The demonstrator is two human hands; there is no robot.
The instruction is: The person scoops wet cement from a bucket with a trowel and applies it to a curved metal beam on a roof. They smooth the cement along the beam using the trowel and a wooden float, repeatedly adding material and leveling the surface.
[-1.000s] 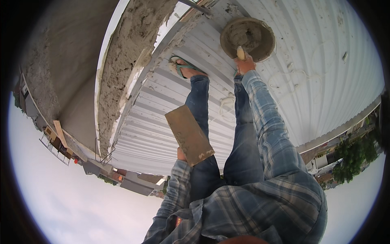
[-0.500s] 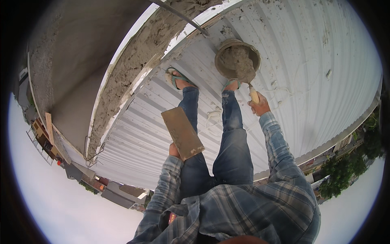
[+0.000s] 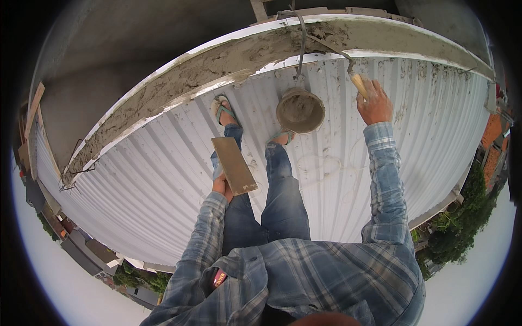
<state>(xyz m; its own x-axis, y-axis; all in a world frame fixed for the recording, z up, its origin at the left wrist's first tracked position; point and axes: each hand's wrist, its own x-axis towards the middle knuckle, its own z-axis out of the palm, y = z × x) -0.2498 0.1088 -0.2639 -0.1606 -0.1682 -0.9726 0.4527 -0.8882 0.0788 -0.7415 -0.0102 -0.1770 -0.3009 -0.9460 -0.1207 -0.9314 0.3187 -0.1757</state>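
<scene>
My left hand [image 3: 222, 186] holds a flat rectangular brown board [image 3: 234, 163] in front of my left leg. At right, my right hand [image 3: 374, 104] grips the wooden handle [image 3: 359, 86] of a trowel; its thin metal end reaches up to the long mortar-covered ledge [image 3: 391, 38], where dark wet mortar clings. A round bucket [image 3: 300, 108] with grey mortar inside stands between my hand and my sandalled left foot [image 3: 227, 113], just beyond my right foot [image 3: 281, 139].
I stand on ribbed white metal roofing [image 3: 136, 195]. A bent metal bar [image 3: 300, 41] crosses the ledge. Beyond it lies a grey concrete surface [image 3: 103, 92]. Wooden planks [image 3: 33, 119] are at far left. Thin string [image 3: 321, 165] lies on the roofing; treetops and rooftops show past its edges.
My right hand with the trowel has risen from the bucket up and right to the ledge; mortar was on the blade earlier. The view has turned, so the ledge now runs across the top.
</scene>
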